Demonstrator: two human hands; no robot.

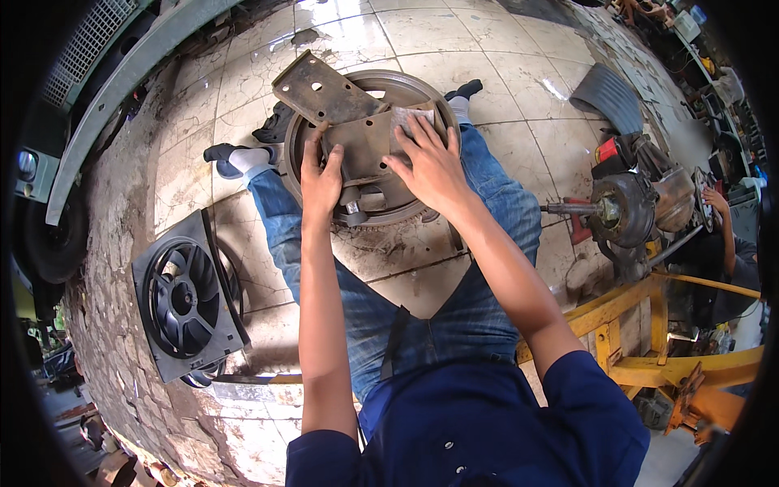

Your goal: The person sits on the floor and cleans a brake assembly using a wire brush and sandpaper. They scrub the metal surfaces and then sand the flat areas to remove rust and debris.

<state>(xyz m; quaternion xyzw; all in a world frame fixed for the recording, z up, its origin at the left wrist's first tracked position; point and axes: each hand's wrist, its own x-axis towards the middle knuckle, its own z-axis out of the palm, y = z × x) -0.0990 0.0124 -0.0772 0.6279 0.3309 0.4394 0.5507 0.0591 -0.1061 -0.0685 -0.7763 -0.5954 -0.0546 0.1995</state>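
Observation:
A rusty brown metal bracket (357, 146) with several round holes lies across a large round metal rim (388, 79) on the floor between my legs. Its upper arm slants up to the left. My left hand (321, 180) grips the bracket's left edge, thumb on the near side. Fingers spread and flat, my right hand (432, 166) presses a grey, worn piece of sandpaper (403, 120) against the bracket's right part. Just below the bracket, inside the rim, sits a short dark metal cylinder (352, 203); its kind I cannot make out.
A black radiator fan (185, 296) in its frame stands on the left. To the right are a greasy hub assembly (621, 207), a curved black rubber sheet (608, 97) and a yellow metal frame (641, 365). At far right another person's hand (716, 201) touches a round part.

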